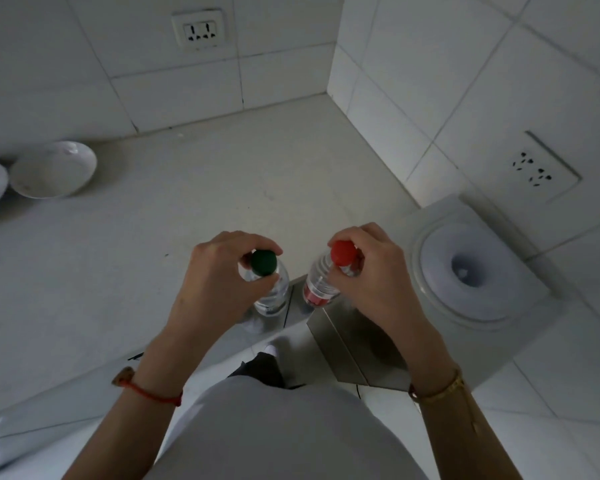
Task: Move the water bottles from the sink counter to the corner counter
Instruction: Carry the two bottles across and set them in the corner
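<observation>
The green-capped bottle (269, 285) and the red-capped bottle (321, 284) stand side by side near the surface (222, 174) edge. The left hand (219, 271) grips the green-capped bottle's neck, the right hand (378, 271) the red-capped one's. Two bowls (52, 169) sit far left.

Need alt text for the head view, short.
A person's left hand grips a green-capped bottle and the right hand a red-capped bottle, above a white corner counter. Two bowls sit far left.
</observation>
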A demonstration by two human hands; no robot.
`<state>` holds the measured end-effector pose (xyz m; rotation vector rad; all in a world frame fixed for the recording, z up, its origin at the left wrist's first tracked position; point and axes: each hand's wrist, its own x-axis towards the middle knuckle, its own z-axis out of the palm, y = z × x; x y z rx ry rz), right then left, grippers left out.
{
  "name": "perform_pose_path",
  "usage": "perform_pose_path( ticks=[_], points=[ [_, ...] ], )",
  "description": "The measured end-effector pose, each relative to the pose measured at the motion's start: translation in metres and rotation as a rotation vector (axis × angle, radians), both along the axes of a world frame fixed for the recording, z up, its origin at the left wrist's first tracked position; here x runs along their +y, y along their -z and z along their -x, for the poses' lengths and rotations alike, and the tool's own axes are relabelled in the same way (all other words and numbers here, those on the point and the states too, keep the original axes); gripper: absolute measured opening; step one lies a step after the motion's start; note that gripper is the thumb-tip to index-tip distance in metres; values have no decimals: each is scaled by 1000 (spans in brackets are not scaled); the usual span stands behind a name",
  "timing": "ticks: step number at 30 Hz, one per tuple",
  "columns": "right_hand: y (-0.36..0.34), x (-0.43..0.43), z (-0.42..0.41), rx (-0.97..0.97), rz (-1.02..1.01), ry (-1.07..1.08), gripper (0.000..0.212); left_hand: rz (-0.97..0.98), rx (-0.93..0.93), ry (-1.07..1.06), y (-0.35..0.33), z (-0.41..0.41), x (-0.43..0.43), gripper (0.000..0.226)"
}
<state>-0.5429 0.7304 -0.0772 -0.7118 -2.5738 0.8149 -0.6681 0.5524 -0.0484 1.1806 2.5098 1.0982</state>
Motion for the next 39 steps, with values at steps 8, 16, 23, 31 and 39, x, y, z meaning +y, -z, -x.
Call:
perform_pose_path(
  ticks=[8, 16, 23, 31, 39],
  points=[
    [-3, 34, 57, 37, 14, -16, 39, 8, 28, 3, -1, 53, 33, 32],
    [-3, 71, 119, 28, 3, -13, 40, -15, 67, 17, -4, 112, 75, 31],
    [-7, 108, 165, 11, 8, 2, 38, -14, 93, 29, -3, 158, 119, 30],
    [-13, 165, 215, 16, 17, 0, 37, -18, 72, 9, 1, 203, 176, 30],
    [-17, 236, 271, 23, -19, 13, 36, -36, 77, -23, 2, 258, 249, 32]
  ],
)
